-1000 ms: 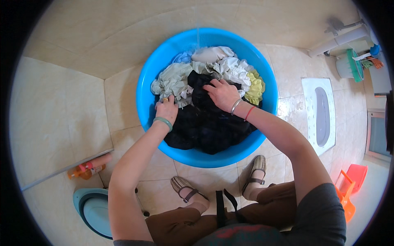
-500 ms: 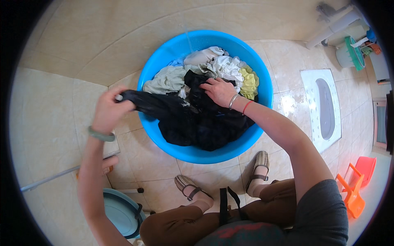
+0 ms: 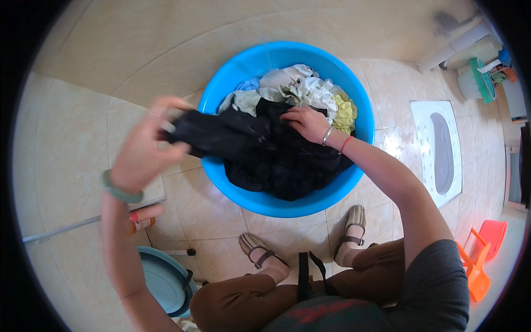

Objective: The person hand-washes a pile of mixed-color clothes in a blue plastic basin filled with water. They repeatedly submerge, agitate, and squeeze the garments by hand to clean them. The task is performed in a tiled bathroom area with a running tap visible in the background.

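Note:
A wet-looking black garment fills the near half of a large round blue basin. Its left end is pulled out over the basin's rim, where my left hand, smeared by motion, grips it between thumb and fingers. My right hand lies on the black cloth inside the basin, fingers curled into its folds. Behind it are white clothes, a yellow piece, a pale grey-green cloth and a bit of light blue cloth. The exact kind of black garment cannot be made out.
Tiled walls rise behind and left of the basin. A squat toilet is set in the floor at right. A bucket stands far right, an orange scoop near right. At near left are a bottle and a grey-blue basin.
My left hand has lifted nearer and turned, its fingers spreading wider around the black cloth, which now stretches broader over the rim. My right hand stays on the garment. The view has shifted slightly.

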A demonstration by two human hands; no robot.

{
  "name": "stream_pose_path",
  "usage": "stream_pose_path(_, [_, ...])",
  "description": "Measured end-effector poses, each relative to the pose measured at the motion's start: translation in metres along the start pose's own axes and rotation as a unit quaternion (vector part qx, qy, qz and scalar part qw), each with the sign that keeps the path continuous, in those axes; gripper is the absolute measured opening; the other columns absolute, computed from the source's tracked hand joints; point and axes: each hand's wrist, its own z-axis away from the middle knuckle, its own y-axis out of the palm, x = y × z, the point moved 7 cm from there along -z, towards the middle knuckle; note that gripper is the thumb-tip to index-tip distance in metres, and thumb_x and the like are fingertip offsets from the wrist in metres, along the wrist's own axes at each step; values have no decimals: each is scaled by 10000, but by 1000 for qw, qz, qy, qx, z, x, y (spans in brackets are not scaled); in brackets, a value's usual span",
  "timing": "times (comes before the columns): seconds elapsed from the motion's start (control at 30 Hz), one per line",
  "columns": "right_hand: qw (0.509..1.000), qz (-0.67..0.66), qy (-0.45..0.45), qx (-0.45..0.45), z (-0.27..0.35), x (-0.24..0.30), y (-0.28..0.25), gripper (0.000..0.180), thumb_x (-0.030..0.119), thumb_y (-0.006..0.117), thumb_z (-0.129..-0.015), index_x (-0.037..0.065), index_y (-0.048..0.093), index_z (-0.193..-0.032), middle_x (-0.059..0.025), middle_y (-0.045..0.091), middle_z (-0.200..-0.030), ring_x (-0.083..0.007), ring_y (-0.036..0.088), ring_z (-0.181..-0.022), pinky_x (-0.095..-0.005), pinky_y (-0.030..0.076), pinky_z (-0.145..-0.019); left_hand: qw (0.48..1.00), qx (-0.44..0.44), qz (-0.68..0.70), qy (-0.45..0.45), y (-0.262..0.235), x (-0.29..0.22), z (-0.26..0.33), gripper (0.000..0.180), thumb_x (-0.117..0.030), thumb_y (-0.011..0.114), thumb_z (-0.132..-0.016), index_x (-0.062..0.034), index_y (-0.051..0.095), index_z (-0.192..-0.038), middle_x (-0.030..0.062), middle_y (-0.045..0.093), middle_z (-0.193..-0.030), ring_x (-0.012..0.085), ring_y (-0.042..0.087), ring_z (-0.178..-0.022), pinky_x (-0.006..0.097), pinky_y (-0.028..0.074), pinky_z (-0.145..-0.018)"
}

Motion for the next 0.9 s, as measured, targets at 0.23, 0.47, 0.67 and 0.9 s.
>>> stream_pose_path(0.23, [982, 74, -145, 95, 15, 54, -4, 291, 297, 668, -838, 263, 687, -1126, 27, 631, -1116, -244, 555, -1008, -431, 501, -836, 972, 80, -209, -75, 105, 104, -43, 690, -484, 640, -881, -62, 493, -1407, 221, 512, -1408, 377, 489, -1297, 437, 380, -1094])
stream_pose_path(0.47, [958, 143, -130, 213, -3, 55, 36, 323, 324, 675, -809, 258, 672, -1125, 14, 616, -1039, -223, 548, -1031, -439, 472, -791, 979, -11, -151, -136, 195, 212, -107, 685, -230, 587, -862, -5, 345, -1462, 290, 298, -1505, 461, 295, -1394, 517, 296, -1136])
stream_pose_path(0.67, [956, 131, -67, 252, -46, 18, 87, 390, 246, 618, -822, 116, 614, -1190, -90, 649, -1101, -323, 633, -1005, -445, 533, -796, 980, -9, -196, -46, 208, 216, -153, 777, -21, 578, -800, -26, 239, -1500, 287, 223, -1532, 445, 179, -1452, 498, 184, -1196])
stream_pose_path(0.9, [975, 61, 68, 202, -83, -1, 109, 356, 223, 560, -850, 69, 586, -1170, -201, 702, -914, -374, 681, -864, -491, 546, -771, 965, 8, -233, -118, 211, 241, -151, 752, -37, 493, -881, -184, 191, -1554, 215, 165, -1603, 403, 196, -1471, 533, 298, -1129])
